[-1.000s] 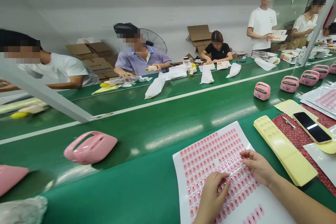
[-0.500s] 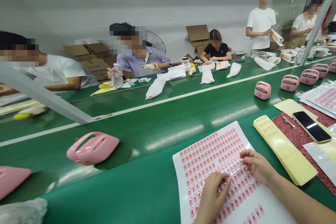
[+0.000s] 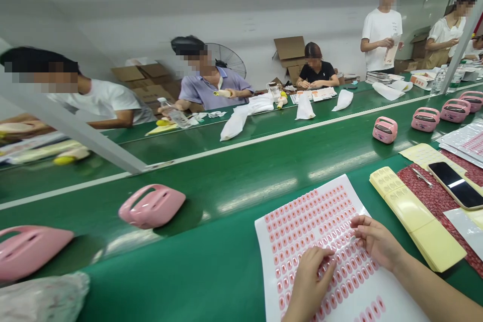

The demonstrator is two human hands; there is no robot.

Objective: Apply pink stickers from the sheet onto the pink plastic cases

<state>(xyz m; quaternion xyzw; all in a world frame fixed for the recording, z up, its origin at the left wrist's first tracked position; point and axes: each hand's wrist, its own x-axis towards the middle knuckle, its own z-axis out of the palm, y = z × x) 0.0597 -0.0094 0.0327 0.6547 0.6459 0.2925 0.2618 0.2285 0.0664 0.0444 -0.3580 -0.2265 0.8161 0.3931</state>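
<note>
A white sheet of pink oval stickers [image 3: 302, 211] lies on the green work surface in front of me, with several bare spots among its rows. My left hand [image 3: 312, 279] rests on its lower middle, thumb and forefinger a little apart and nothing visible between them. Over the right side of the sheet, my right hand [image 3: 377, 244] has its fingers bent in a pinch. A small pale piece, apparently one sticker [image 3: 353, 239], shows at those fingertips. Just right of the sheet lies a stack of yellow backing strips [image 3: 418, 221].
Beyond the sheet runs a green conveyor belt [image 3: 241, 176] carrying pink plastic housings [image 3: 153, 206]. A phone [image 3: 458, 184] and tweezers [image 3: 421, 178] lie on a red patterned cloth [image 3: 409, 177]. A plastic bag [image 3: 45, 297] sits at lower left. Several people work across the belt.
The whole view has shifted slightly, so most things appear further right. The pink housings at left have moved right along the belt. My hands keep nearly the same pose on the sheet.
</note>
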